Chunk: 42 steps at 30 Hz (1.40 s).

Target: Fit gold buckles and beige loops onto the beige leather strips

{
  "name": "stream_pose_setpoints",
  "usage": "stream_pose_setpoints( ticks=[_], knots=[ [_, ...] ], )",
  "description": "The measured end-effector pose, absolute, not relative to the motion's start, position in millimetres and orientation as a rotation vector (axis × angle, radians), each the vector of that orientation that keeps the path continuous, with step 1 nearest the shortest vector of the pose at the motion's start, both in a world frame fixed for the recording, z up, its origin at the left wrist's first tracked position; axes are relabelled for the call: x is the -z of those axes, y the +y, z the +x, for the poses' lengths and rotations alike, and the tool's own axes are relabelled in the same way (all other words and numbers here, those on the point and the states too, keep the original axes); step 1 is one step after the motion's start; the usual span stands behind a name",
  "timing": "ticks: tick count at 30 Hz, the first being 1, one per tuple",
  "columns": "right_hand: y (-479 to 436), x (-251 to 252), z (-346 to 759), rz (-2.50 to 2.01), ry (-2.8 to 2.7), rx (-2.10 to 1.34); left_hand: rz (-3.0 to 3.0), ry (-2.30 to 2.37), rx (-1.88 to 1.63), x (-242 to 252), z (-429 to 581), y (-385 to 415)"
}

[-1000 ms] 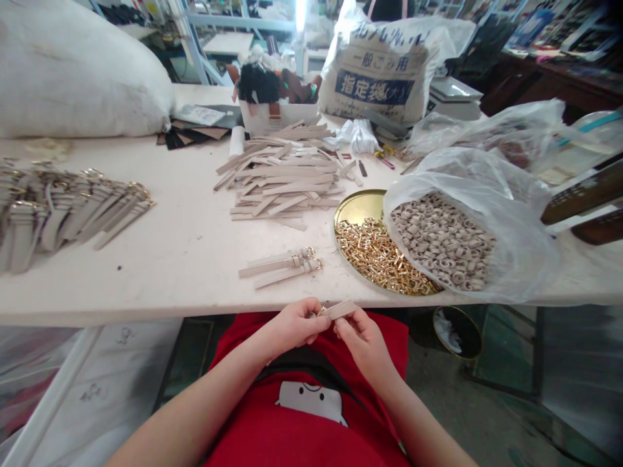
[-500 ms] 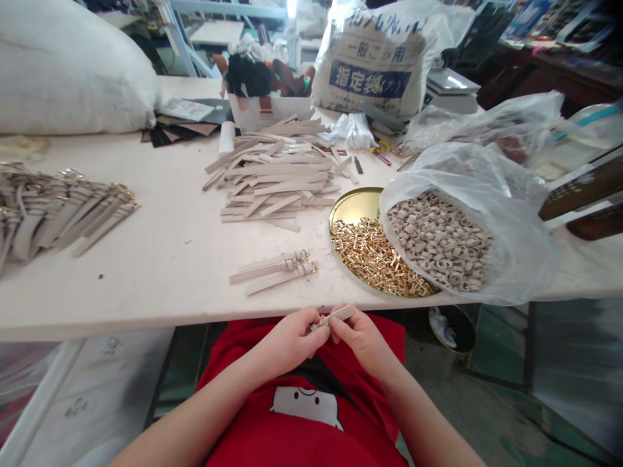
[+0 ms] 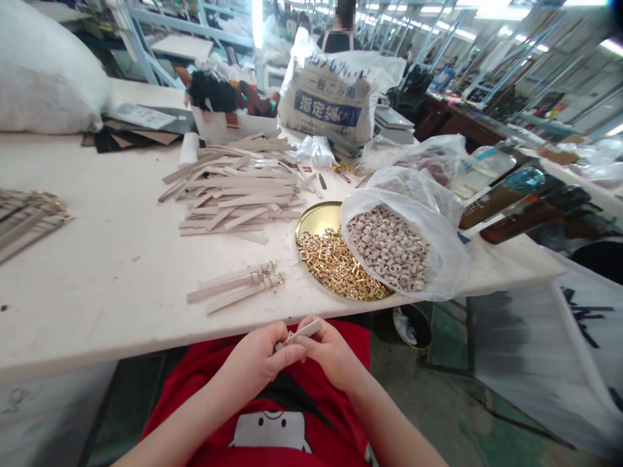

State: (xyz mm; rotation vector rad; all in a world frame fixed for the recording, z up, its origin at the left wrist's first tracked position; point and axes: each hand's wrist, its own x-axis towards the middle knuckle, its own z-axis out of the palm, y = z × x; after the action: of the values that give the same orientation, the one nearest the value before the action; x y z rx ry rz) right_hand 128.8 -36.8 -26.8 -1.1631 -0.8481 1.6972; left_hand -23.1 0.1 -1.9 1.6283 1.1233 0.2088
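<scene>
Left hand point(image 3: 257, 357) and right hand point(image 3: 331, 353), close together, both pinch a beige strap point(image 3: 308, 329) before the surface point(image 3: 121, 279). The view has swung right; the strap remains held, so handling continues. Beyond lie buckled straps point(image 3: 226, 286), then gold buckles point(image 3: 328, 259) on a round tray point(image 3: 318, 218).
</scene>
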Motion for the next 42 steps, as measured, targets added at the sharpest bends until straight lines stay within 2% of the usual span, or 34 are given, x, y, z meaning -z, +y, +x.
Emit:
stream_pose_setpoints(
  ticks=[9,15,21,23,28,32,35,38,42],
  knots=[
    [-46,19,131,-1.003,-0.786,-1.85,1.578,0.942,-0.207,-23,-29,-15],
    [-51,5,118,-1.375,-1.176,-1.166,1.386,0.984,-0.363,3,-27,-5],
    [-41,2,149,-1.345,-1.511,-1.273,1.45,0.938,-0.36,6,-18,7],
    [-30,-1,184,-1.508,-1.576,-1.053,1.551,0.984,-0.318,5,-15,12],
    [9,0,281,-2.172,-1.791,-0.064,1.512,1.058,-0.322,18,-2,23],
    [30,12,312,-2.358,-2.095,0.19,1.475,1.05,-0.33,27,6,29],
    [37,16,314,-2.306,-2.145,0.216,1.461,1.046,-0.35,27,7,31],
    [34,8,305,-2.13,-1.933,0.103,1.446,1.035,-0.362,21,8,30],
    [15,-8,261,-1.669,-1.453,-0.541,1.371,1.015,-0.464,5,15,25]
  ],
)
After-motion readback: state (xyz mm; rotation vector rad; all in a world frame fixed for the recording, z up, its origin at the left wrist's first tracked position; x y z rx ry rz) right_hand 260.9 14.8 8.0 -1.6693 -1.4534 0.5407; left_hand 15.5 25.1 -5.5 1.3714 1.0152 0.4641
